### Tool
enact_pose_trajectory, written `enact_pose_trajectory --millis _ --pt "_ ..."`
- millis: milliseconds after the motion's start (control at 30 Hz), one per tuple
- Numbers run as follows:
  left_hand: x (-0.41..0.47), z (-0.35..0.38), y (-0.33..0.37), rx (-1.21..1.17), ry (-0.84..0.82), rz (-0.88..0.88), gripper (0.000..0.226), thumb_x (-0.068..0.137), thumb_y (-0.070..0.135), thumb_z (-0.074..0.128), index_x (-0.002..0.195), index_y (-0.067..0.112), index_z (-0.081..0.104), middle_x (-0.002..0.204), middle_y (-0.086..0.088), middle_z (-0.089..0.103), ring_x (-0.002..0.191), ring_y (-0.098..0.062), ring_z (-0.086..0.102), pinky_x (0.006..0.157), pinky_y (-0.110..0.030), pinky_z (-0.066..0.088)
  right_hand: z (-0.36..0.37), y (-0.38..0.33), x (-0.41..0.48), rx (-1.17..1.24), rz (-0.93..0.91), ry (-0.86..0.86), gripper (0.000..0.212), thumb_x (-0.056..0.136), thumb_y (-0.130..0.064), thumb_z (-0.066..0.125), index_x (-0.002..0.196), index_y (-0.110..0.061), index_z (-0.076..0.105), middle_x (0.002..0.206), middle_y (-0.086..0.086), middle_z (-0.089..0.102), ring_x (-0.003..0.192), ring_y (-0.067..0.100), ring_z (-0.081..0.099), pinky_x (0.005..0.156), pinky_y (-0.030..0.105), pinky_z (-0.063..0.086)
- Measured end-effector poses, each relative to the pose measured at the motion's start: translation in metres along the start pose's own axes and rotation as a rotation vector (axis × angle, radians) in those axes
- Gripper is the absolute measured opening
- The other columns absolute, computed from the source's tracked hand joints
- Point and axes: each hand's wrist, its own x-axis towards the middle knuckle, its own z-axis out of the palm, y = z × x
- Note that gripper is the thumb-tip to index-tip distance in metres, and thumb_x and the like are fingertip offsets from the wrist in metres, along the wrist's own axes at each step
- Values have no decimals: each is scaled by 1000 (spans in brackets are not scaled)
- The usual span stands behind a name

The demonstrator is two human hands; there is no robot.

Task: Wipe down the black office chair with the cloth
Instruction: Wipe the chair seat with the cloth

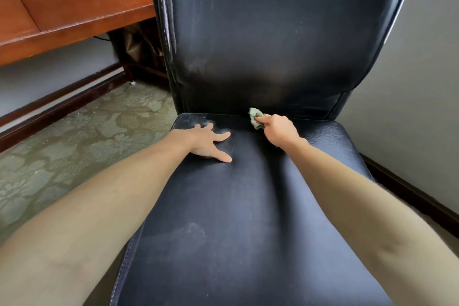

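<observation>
The black office chair (248,206) fills the middle of the view, its dusty seat below me and its tall backrest rising behind. My right hand (279,130) grips a small bunched greenish cloth (255,118) at the crease where the seat meets the backrest. My left hand (211,141) lies flat on the back left part of the seat, fingers spread and straight. Pale dust smears show on the seat and on the lower backrest.
A reddish wooden desk (69,12) with a ring-pull drawer stands at the upper left, close to the chair's back. Patterned green carpet (74,146) covers the floor on the left. A grey wall with dark skirting (409,189) runs close along the right.
</observation>
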Motion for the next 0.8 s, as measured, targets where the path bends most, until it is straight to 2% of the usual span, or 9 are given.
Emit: enact_pose_trajectory --millis 167,233,333,500,633,700,767,800 --pt "5 0 -1 12 -5 2 91 76 82 49 148 56 0 164 0 -10 149 -35 -11 115 -65 5 -25 61 -20 16 156 69 48 89 -18 40 127 -42 58 130 7 61 110 36 57 94 39 48" --pt "5 0 -1 5 2 13 91 77 81 49 149 55 1 164 0 -9 149 -35 -11 116 -64 5 -27 66 -21 16 162 73 50 90 -14 40 130 -39 57 131 8 60 113 36 55 97 38 46" --pt "2 0 -1 -14 18 33 89 79 79 50 150 53 2 164 -1 -9 149 -34 -12 117 -63 5 -24 55 -15 -35 135 43 52 91 -9 39 136 -30 54 139 8 53 125 36 46 104 34 35" --pt "-3 -2 -2 -5 11 27 89 79 80 47 150 53 0 164 -1 -10 149 -35 -11 116 -64 6 -14 10 -10 -13 7 -28 48 94 -8 39 139 -21 49 149 6 41 134 31 37 109 31 24" --pt "-2 -9 -2 -24 106 -6 83 82 82 37 151 51 4 165 -1 1 150 -33 6 118 -57 12 -3 -30 -8 115 -60 -152 58 92 -2 37 149 -14 33 157 12 24 143 26 23 114 29 13" --pt "-1 -9 -2 -45 170 -30 82 84 81 34 152 48 3 165 -3 2 148 -36 14 117 -56 18 0 -46 -9 239 -95 -181 56 94 -3 40 149 -14 33 152 12 34 134 21 37 112 27 21" --pt "1 -4 -4 -69 221 -39 80 87 77 35 153 45 5 165 -4 0 147 -39 17 116 -54 21 1 -57 -14 432 -90 -191 51 96 -6 44 146 -16 38 139 6 49 117 17 49 98 18 39" --pt "3 1 -4 -83 255 -37 78 89 74 36 154 43 6 165 -4 0 147 -38 18 116 -54 22 -1 -57 -16 509 -73 -188 50 96 -8 46 145 -16 40 136 1 50 117 16 50 93 14 42"
